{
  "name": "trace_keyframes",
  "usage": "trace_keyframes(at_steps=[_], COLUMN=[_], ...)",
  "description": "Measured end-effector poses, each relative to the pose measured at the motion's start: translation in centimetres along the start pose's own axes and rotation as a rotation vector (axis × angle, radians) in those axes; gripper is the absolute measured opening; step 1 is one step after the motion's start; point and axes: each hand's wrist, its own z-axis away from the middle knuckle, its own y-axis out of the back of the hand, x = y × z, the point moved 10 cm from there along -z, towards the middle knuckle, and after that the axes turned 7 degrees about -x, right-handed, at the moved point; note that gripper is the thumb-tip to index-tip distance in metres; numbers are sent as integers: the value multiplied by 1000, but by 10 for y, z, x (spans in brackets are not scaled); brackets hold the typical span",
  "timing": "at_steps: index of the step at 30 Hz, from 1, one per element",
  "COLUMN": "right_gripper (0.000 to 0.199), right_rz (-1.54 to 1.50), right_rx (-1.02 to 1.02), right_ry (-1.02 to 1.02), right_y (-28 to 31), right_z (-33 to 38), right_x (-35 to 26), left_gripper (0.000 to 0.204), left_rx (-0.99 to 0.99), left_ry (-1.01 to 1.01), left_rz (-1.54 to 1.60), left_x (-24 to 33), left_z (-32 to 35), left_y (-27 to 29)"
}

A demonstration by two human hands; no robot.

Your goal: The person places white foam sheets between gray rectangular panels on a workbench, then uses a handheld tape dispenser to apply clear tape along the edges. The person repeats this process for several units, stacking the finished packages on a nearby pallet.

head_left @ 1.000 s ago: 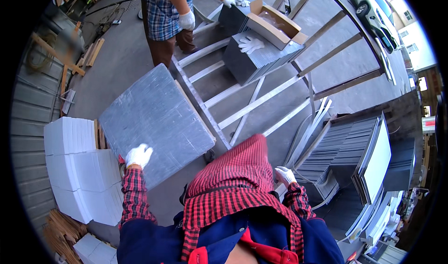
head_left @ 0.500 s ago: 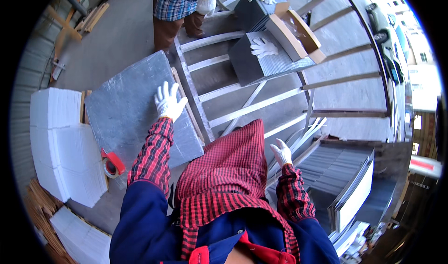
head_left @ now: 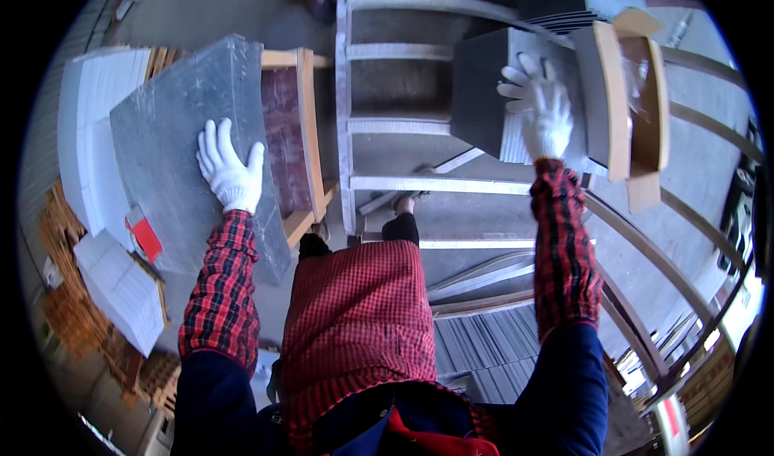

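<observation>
Head view — left hand [head_left: 231,172] fingers spread flat on grey slab [head_left: 173,125]; right hand [head_left: 538,109] splayed on dark slate stack [head_left: 484,93].

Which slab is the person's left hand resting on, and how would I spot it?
Start at the white metal rack running up the middle, then look to its left. There a big grey slab lies tilted, with the left hand spread flat on it. Unlike the white stacked sheets beside it, it is dull speckled grey and has a small red tag at its lower edge.
</observation>
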Motion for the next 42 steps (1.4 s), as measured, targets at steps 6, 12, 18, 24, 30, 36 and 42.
trace_keyframes(at_steps=[6,12,18,24,30,36,42], right_gripper=[43,45,32,75,63,50,29], right_rz=[-121,-295,-753,102,-176,-99,-8], right_rx=[-321,-23,-46,-404,67,-60,-239], right_ry=[-94,135,-92,231,256,449,641], right_y=[-61,-62,-56,-101,-33,-15,-66], right_z=[-28,24,14,45,-117,-29,-60], right_x=[89,121,111,-24,-37,-100,-107], left_gripper=[72,71,69,68,65,62,55], left_rx=[-82,-74,-79,-86,-93,-70,-25], left_ry=[72,44,50,63,20,39,3], left_rz=[-12,33,27,69,97,69,127], left_x=[-3,2,-3,-4,1,-9,-11], left_z=[0,-5,0,1,-4,2,1], left_y=[-14,-13,-13,-16,-15,-18,-10])
